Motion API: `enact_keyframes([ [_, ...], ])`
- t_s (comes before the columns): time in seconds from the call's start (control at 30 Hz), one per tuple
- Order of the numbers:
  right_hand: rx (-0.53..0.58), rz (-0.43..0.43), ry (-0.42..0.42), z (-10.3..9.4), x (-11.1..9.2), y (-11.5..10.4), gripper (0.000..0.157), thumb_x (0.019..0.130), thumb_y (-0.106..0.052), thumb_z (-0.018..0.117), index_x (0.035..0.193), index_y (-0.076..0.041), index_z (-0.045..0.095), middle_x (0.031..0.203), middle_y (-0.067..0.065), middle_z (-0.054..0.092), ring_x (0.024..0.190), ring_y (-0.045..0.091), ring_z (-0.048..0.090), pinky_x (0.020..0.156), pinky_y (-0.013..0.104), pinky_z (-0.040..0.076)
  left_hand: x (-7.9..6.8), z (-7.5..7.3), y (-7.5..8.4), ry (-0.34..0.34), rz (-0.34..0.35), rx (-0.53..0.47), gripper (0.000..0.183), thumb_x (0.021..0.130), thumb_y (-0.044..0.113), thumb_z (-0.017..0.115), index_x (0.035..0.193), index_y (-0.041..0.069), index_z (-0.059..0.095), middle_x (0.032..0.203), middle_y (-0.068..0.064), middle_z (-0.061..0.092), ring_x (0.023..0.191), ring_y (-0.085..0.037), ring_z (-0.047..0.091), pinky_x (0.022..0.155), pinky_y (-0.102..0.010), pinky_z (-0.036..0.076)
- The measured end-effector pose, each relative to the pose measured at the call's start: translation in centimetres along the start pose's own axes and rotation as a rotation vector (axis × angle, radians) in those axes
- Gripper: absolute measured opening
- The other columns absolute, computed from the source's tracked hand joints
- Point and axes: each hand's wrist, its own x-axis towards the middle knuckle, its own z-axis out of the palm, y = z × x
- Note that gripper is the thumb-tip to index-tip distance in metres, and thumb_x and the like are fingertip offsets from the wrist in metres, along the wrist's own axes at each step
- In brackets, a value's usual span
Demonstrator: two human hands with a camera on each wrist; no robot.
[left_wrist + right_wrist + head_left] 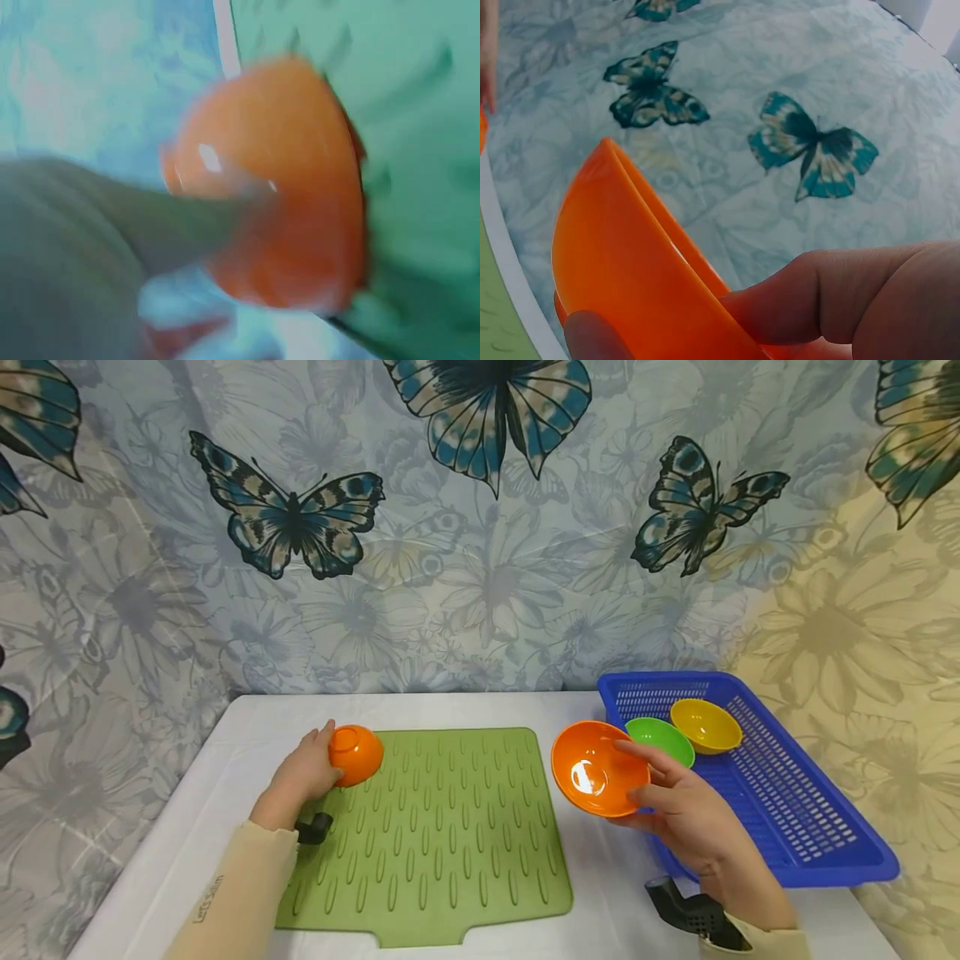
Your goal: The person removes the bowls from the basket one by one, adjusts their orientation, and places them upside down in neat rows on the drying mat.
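At the far left corner of the green drying mat (pixel 431 827), an orange bowl (pixel 358 755) is tipped over, its foot ring turned up and toward the left. My left hand (pixel 303 768) grips that bowl, thumb and fingers against its outside; the blurred left wrist view shows the bowl (pixel 292 172) close over the mat. Right of the mat, my right hand (pixel 686 806) holds a second orange bowl (pixel 588 768) by its rim, hollow side toward the head camera. In the right wrist view this bowl (pixel 622 255) stands tilted, the thumb over the rim.
A blue plastic basket (pixel 832 827) stands on the right of the white-covered table (pixel 600 902). Inside it, at the far left, sit a green bowl (pixel 660 739) and a yellow bowl (pixel 707 727). A butterfly-print cloth (pixel 480 568) hangs behind the table.
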Motion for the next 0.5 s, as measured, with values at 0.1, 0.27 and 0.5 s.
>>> enact_keyframes([
  [0.1,0.015,-0.005,-0.011,0.7,0.2,0.5,0.059,0.090,0.011,0.053,0.144,-0.014,0.053,0.158,0.021,0.012,0.109,0.036,0.058,0.085,0.049,0.054,-2.0,-0.1,2.9,0.082,-0.053,0.022,0.099,0.089,0.017,0.072,0.159,0.003,0.003,0.154,-0.041,0.002,0.133,-0.064,0.019,0.098,-0.071,0.033],
  [0.27,0.041,0.002,-0.036,1.9,0.6,1.1,0.060,0.089,0.012,0.053,0.144,-0.011,0.051,0.156,0.023,0.015,0.108,0.036,0.059,0.084,0.048,0.055,-5.6,0.0,8.5,0.043,0.061,-0.398,0.116,0.089,0.035,0.077,0.157,0.035,-0.017,0.162,-0.016,-0.019,0.143,-0.051,0.010,0.104,-0.068,0.029],
  [0.5,0.053,0.003,-0.088,4.3,1.0,1.7,0.060,0.089,0.012,0.055,0.146,-0.005,0.046,0.157,0.023,0.017,0.109,0.039,0.059,0.085,0.047,0.055,-8.5,1.8,13.7,-0.335,0.213,-1.304,0.085,0.095,0.002,0.066,0.161,0.028,0.020,0.161,-0.010,-0.023,0.144,-0.046,0.016,0.098,-0.055,0.044],
])
